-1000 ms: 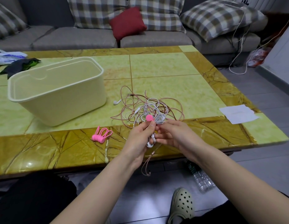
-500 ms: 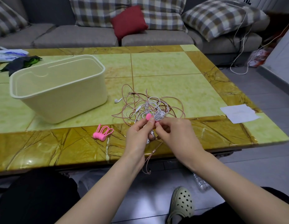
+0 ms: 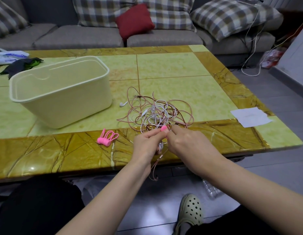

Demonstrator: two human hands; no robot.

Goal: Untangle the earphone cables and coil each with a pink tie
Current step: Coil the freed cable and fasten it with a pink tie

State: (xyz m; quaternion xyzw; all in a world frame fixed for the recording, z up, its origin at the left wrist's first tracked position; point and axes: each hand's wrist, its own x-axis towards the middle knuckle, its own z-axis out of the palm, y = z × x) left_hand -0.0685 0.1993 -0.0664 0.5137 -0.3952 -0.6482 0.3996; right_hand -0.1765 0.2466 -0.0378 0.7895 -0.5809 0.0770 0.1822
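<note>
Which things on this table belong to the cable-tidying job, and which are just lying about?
Job in hand:
tangled earphone cables, pinched by the right hand
pink tie, pinched by the left hand
spare pink ties

Lying about:
cream bin
paper sheet
dark cloth
plastic bag

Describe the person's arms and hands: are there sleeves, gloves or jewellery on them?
The left forearm and right forearm are bare up to the picture's edge; no sleeve reaches into view. The left hand and right hand wear no gloves, and no ring, watch or bracelet can be seen.
</note>
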